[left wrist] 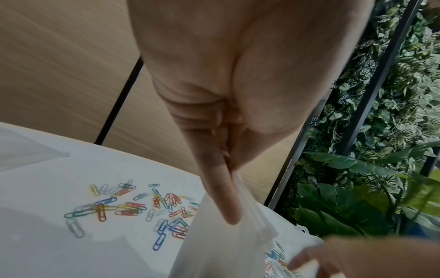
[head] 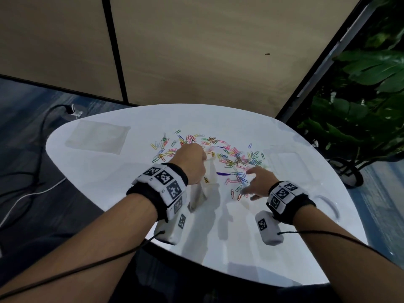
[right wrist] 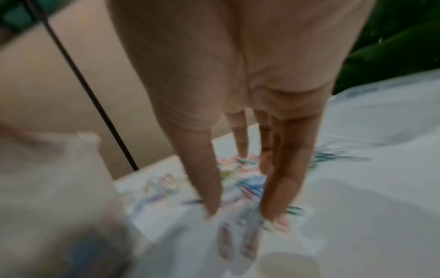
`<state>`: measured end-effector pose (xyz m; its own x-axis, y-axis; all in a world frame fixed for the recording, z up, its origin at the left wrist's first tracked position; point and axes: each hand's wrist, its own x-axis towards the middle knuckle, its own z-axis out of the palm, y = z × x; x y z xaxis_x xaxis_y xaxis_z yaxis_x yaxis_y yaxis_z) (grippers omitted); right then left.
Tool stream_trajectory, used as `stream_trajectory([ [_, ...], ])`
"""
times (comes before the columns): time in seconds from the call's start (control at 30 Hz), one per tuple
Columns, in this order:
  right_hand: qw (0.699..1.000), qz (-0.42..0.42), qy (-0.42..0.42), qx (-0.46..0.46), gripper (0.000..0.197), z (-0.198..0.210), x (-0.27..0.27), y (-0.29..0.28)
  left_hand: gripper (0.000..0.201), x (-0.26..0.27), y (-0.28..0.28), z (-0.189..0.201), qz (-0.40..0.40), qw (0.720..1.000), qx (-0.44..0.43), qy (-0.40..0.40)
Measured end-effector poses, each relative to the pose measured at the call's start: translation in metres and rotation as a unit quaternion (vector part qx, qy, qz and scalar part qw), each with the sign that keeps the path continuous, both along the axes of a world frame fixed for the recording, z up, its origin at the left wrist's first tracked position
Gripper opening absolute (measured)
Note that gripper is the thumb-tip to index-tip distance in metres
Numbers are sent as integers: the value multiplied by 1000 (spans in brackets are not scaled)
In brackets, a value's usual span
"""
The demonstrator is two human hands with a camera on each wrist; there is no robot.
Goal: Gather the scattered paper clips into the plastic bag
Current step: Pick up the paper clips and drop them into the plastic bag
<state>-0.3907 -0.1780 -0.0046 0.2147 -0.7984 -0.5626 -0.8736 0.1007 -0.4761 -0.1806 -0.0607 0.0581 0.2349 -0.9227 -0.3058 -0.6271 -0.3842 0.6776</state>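
Note:
Several coloured paper clips (head: 229, 156) lie scattered across the middle of the white table (head: 109, 171); more paper clips (left wrist: 123, 208) show in the left wrist view. My left hand (head: 192, 165) pinches the top edge of a clear plastic bag (head: 205, 189) and holds it upright above the table. The bag (left wrist: 228, 244) hangs below my thumb (left wrist: 226, 197). My right hand (head: 258, 182) hovers with fingers spread and pointing down over a cluster of clips (right wrist: 240, 180) to the right of the bag. That view is blurred, and nothing shows between its fingers (right wrist: 204, 178).
A second clear plastic bag (head: 98, 136) lies flat at the table's far left. Another clear sheet (head: 290, 162) lies at the right. Green plants (head: 360, 106) stand beyond the right edge, and cables (head: 32, 171) run on the floor at left.

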Motion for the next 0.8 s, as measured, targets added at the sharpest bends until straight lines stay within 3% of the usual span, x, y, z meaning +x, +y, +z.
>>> stream_trajectory([
  [0.07,995,7,92,29,113,-26,-12,1,31,7,3,0,-4,1000,-4,-3],
  [0.13,986,47,158,-16,128,-47,-12,1,31,13,6,0,-2,1000,-9,-15],
  [0.23,969,88,205,-105,107,-58,5,-7,29,21,11,1,7,1000,-15,-25],
  [0.47,971,55,135,-191,68,-69,45,-24,27,39,16,-2,7,999,-12,-36],
  [0.67,929,167,195,-268,27,-73,67,-24,27,52,19,-3,-2,999,-7,-47],
  [0.8,918,185,205,-284,18,-68,66,-25,29,49,21,1,-9,999,-13,-49],
])
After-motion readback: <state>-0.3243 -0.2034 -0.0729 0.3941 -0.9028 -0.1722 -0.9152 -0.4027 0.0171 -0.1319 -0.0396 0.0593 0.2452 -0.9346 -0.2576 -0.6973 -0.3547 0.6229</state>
